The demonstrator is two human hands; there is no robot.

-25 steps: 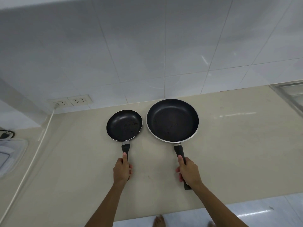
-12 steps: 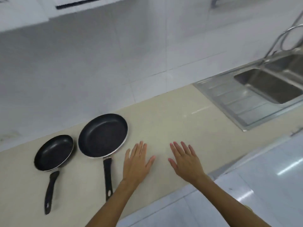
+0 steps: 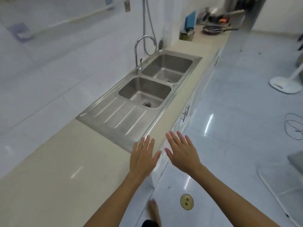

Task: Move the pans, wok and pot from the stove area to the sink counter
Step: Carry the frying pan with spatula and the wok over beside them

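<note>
My left hand (image 3: 143, 157) hovers flat and open over the front edge of the beige counter (image 3: 57, 169), just before the sink's drainboard. My right hand (image 3: 182, 150) is open too, fingers spread, out past the counter edge above the floor. Neither hand holds anything. Far down the counter, at the top right, a dark pan (image 3: 213, 29) with a long handle sits by the stove area, with more blurred cookware (image 3: 218, 18) behind it. The two black frying pans are out of view.
A steel double sink (image 3: 147, 92) with a ribbed drainboard (image 3: 118, 118) and a curved tap (image 3: 139, 51) lies ahead. Cabinet handles (image 3: 185, 113) run under the counter. On the tiled floor are a fan base (image 3: 285, 84), a cable (image 3: 293, 126) and a floor drain (image 3: 186, 202).
Both hands let go of the two frying pans' handles and opened. The view swung right along the counter, so the pans left the frame and the sink came into sight.
</note>
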